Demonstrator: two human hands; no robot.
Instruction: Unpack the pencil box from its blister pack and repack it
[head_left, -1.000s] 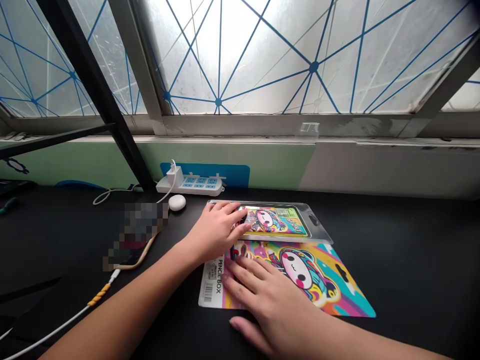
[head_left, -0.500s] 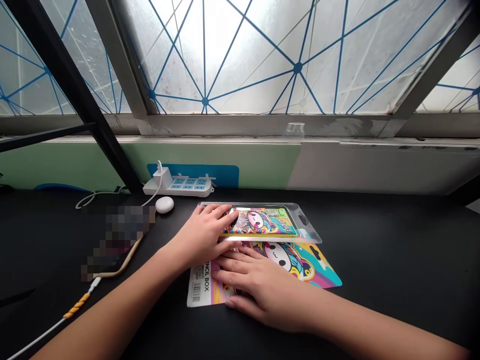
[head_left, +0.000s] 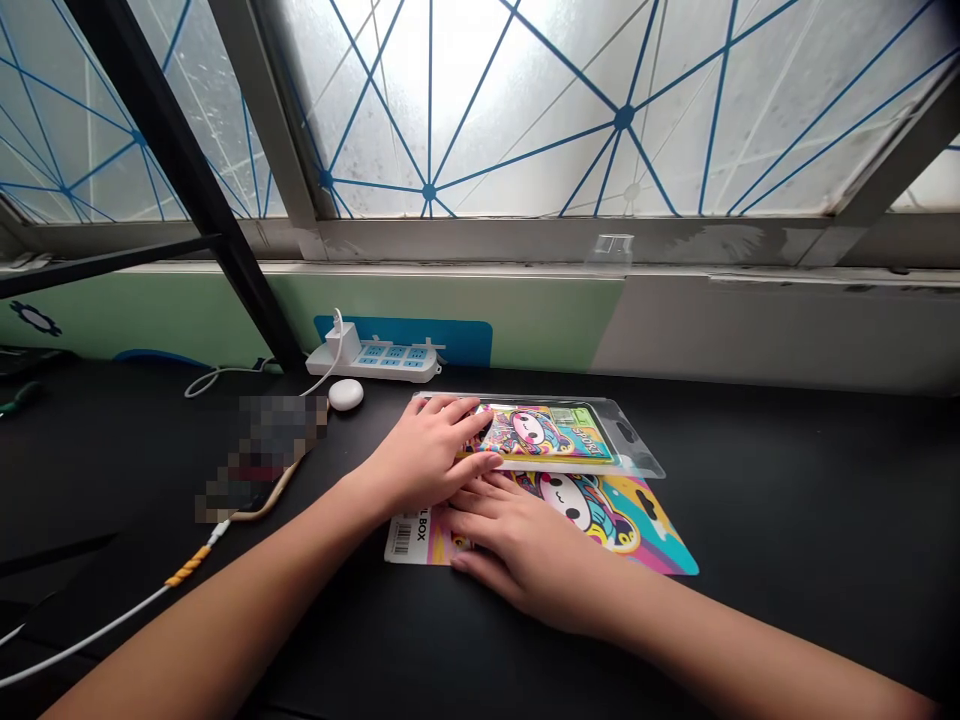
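A colourful pencil box in a clear plastic blister pack [head_left: 559, 435] lies on the black desk [head_left: 787, 500]. In front of it lies its printed backing card [head_left: 637, 525] with a cartoon figure and a barcode. My left hand [head_left: 427, 455] rests on the left end of the blister pack, fingers spread over it. Flat on the card lies my right hand [head_left: 517, 545], fingers stretched out and pressing down, tips close to my left hand.
A white power strip [head_left: 375, 360] with a plugged charger sits by the wall, a small white round object [head_left: 346, 394] beside it. A phone on a cable [head_left: 187, 565] lies to the left. A black metal frame [head_left: 187, 190] slants up at left.
The card has slid towards the blister pack under my right hand, which moved forward with it. My left hand has stayed on the pack.
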